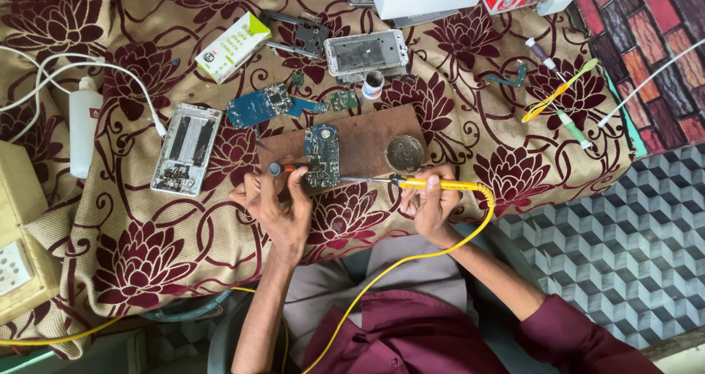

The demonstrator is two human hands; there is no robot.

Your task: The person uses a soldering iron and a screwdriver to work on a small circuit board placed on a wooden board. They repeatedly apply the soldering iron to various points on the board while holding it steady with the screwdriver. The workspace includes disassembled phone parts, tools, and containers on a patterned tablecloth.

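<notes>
Maroon flowers on a tan cloth cover the worktop (183, 234), and only the head camera shows it, looking straight down. At centre frame a brown rectangular board (363, 135) lies on the cloth, seemingly as a firm, heat-safe base. On its left half sits a small blue-green circuit board (322, 156), lengthwise up the frame.

Just below and left of centre, the left hand (275, 209) has its fingers closed round a thin tool with an orange shaft and dark knob (283, 169), whose tip reaches the circuit board's left edge, apparently to pin it in place. Right of centre, the right hand (432, 201) grips a yellow-handled soldering iron (440, 185) in a pen hold; its metal tip points left and meets the circuit board's lower right edge. The iron's yellow cord (411, 253) loops round the wrist and runs down to the lower frame, clear of the work.

A round dark tin (404, 153) sits on the brown board just above the iron, within easy reach of the tip. Above the board lie a blue circuit board (258, 105), a small green one (343, 99) and a little round pot (373, 84). A silver opened phone frame (186, 149) lies to the left, and another silver phone shell (366, 53) at upper centre. A white and green box (233, 46) rests at upper left, a white plastic bottle (83, 128) at far left, and yellow tweezers (558, 91) at upper right, well apart from both hands.
</notes>
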